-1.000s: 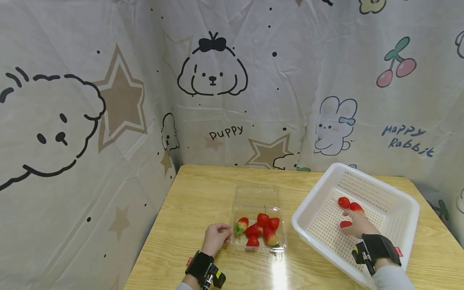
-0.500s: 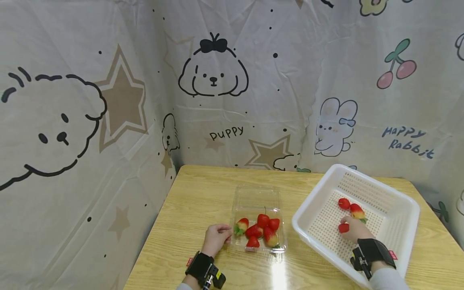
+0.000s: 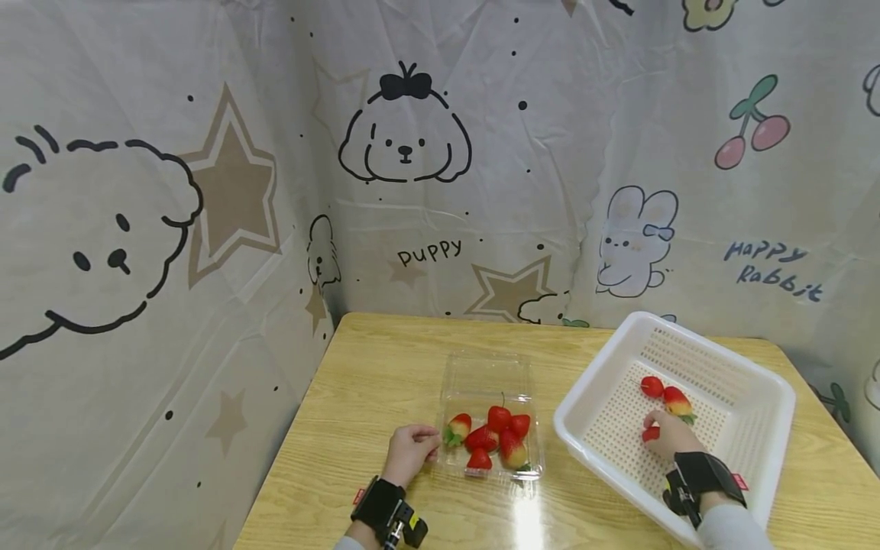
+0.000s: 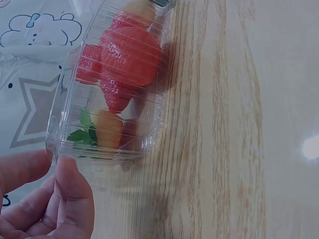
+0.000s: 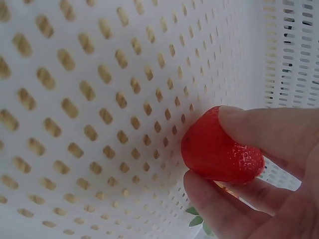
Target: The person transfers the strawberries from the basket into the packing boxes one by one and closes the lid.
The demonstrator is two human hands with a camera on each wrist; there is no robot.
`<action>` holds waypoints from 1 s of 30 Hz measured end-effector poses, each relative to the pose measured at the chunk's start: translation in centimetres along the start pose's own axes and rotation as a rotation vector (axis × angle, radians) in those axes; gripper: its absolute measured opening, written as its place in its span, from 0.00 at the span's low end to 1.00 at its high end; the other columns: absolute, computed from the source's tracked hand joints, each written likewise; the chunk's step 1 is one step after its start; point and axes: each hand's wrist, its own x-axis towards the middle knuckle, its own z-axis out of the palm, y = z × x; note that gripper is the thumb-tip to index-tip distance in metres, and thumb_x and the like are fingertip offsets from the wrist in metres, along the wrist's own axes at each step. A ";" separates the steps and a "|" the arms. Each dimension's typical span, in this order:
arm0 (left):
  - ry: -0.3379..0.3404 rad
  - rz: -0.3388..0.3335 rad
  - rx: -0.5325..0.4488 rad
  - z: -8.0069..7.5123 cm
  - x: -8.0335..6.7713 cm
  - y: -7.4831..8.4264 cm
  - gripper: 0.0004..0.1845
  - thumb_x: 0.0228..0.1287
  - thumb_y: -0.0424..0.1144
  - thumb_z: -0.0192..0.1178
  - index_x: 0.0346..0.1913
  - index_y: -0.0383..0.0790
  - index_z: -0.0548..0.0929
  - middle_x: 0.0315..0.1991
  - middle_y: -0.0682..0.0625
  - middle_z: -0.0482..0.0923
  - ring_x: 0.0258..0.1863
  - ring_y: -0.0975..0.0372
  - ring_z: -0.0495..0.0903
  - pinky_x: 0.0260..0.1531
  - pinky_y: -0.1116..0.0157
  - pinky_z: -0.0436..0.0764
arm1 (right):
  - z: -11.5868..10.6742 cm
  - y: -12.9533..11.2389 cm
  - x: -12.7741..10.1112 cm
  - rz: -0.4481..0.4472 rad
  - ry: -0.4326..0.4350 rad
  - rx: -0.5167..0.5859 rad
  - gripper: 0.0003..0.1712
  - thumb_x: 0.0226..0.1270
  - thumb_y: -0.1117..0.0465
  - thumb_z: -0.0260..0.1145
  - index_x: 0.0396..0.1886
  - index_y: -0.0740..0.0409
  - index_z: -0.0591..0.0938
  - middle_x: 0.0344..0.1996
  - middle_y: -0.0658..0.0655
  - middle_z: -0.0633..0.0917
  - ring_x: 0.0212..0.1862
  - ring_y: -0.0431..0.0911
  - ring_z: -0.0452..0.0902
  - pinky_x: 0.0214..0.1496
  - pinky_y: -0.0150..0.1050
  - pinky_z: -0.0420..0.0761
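My right hand point(image 3: 672, 435) is inside the white basket point(image 3: 576, 439), its thumb and fingers pinching a red strawberry point(image 5: 212, 147) close over the perforated floor. Just beyond it lie a red-and-yellow strawberry point(image 3: 677, 399) with green leaves and a round red fruit point(image 3: 652, 386). With thumb and fingertip, my left hand point(image 3: 410, 451) pinches the near left edge of a clear plastic box point(image 4: 57, 114). Several red fruits sit in that box, among them a leafy, pale-topped strawberry point(image 3: 458, 428) and a stemmed cherry point(image 3: 499, 417).
Both containers stand on a wood-grain table point(image 3: 371, 367), the box left of the basket. The box's transparent lid point(image 3: 488, 372) lies folded back on the far side. Behind the table hangs a printed cloth point(image 3: 440, 206).
My right hand has moved slightly back toward me, its fingers closing around the strawberry from a wider spread. More of the leafy strawberry beyond now shows. My left hand stays at the box edge.
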 end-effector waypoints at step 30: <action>-0.016 0.034 -0.003 -0.1 0.0 -0.1 0.11 0.57 0.28 0.59 0.39 0.20 0.79 0.25 0.46 0.78 0.21 0.60 0.80 0.25 0.61 0.83 | -6.6 -11.7 -0.7 -0.240 0.560 0.122 0.21 0.52 0.73 0.66 0.48 0.68 0.74 0.44 0.70 0.73 0.43 0.63 0.71 0.42 0.58 0.76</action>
